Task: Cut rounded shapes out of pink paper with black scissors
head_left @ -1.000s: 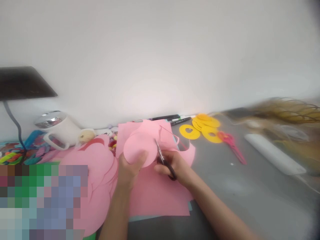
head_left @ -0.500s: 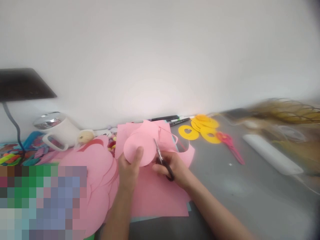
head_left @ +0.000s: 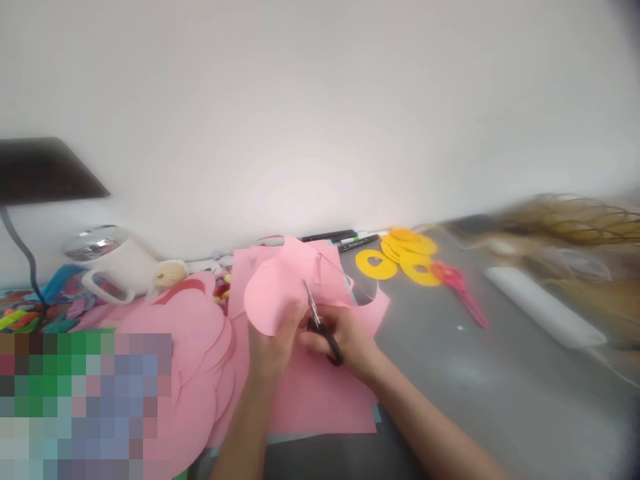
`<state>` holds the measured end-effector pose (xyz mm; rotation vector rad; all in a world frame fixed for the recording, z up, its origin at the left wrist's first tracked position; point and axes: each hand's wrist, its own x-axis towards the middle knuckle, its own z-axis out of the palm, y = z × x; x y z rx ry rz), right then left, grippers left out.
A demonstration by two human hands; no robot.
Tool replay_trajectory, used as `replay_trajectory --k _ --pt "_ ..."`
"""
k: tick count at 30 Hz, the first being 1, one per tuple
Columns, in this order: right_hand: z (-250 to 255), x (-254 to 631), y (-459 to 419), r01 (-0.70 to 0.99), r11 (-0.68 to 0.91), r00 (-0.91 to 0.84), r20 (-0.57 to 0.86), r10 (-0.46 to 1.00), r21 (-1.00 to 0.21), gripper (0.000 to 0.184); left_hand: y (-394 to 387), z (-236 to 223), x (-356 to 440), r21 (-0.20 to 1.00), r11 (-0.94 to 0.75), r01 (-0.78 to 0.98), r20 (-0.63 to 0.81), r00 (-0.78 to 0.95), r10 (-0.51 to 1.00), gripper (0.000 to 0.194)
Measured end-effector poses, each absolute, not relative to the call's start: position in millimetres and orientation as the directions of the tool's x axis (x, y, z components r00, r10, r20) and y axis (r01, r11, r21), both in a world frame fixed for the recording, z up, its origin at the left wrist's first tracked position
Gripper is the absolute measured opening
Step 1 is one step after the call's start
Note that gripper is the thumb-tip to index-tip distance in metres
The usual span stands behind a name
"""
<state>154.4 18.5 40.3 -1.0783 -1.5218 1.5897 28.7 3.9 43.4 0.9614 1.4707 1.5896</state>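
Holding the pink, round piece of thin paper by its lower right edge, your left hand is closed to a narrow pinch, thumb on the upper face; the fingers beneath are mostly hidden. The round piece is raised over the large, flat pink paper sheets, just left of the black-handled metal scissors. Your right hand is wrapped around those handles, blades pointing up and away from you; whether they touch the round piece cannot be determined. Behind it lie loose, curling pink paper offcuts, and to the left a spread pile of pink paper rounds. Assessment of handling: the round piece should weigh next to nothing and be fairly limp, prone to bending where unsupported, creasing under a hard pinch and tearing at any nick in its rim. Its smooth face may slip if you grip too lightly. You are advised to take it near the rim, on the side away from the blades, with a flat thumb and fingers spread beneath for backing. The scissors appear rigid and heavier, best held by the handles only.
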Motion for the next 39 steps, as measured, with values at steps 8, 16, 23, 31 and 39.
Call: replay_trajectory --k 8,16,23,31,39 --pt "44.0 154.6 19.1 0.051 -0.079 -0.414 -0.093 0.906 -0.996 0.038 2.6 46.6 28.6 0.993 -0.110 -0.048 0.083 -0.385 0.919 0.035" --pt "38.0 158.1 21.7 0.049 -0.072 -0.452 -0.086 0.888 -0.996 0.041 0.4 50.1 26.0 0.998 -0.048 -0.034 0.032 -0.376 0.926 0.035" --pt "34.9 158.2 21.9 0.056 -0.026 -0.460 -0.049 0.886 -0.998 0.042 -0.9 50.7 26.4 0.999 -0.018 -0.044 0.000 -0.376 0.927 0.033" --pt "32.5 158.6 21.7 0.050 -0.041 -0.459 -0.059 0.886 -0.998 0.042 -0.5 52.3 23.5 0.999 -0.022 -0.033 0.009 -0.355 0.935 0.038" --pt "37.4 158.7 19.5 0.049 -0.052 -0.462 -0.068 0.884 -0.997 0.039 -1.0 51.0 23.0 0.998 -0.039 -0.053 0.019 -0.341 0.940 0.039"
